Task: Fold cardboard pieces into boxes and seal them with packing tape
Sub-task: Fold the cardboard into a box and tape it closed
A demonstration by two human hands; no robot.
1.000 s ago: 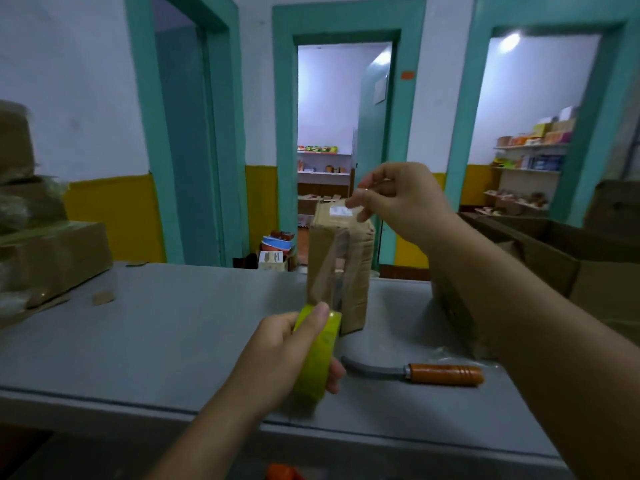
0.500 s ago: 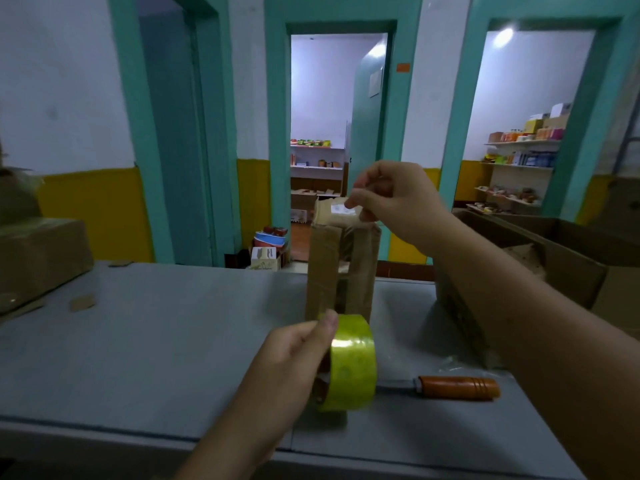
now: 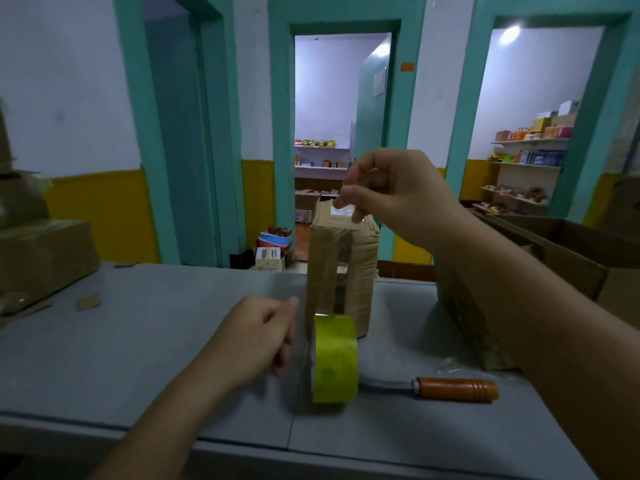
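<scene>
RISK: the tape strip (image 3: 333,251) may twist and stick to itself, as no hand holds the tape roll (image 3: 335,358) | RIGHT: right hand (image 3: 391,192) pinches the strip's end at the top of the box (image 3: 358,271) | LEFT: left hand (image 3: 258,336) is loosely curled, empty, just beside the roll | BOX: stands upright on the table (image 3: 138,341), behind the roll

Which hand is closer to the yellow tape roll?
Left. The left hand is right beside the tape roll; the right hand is up high, pinching the tape strip above the cardboard box.

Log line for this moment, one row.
right hand: pinches tape strip above box | left hand: beside tape roll, not gripping | knife: on table
</scene>
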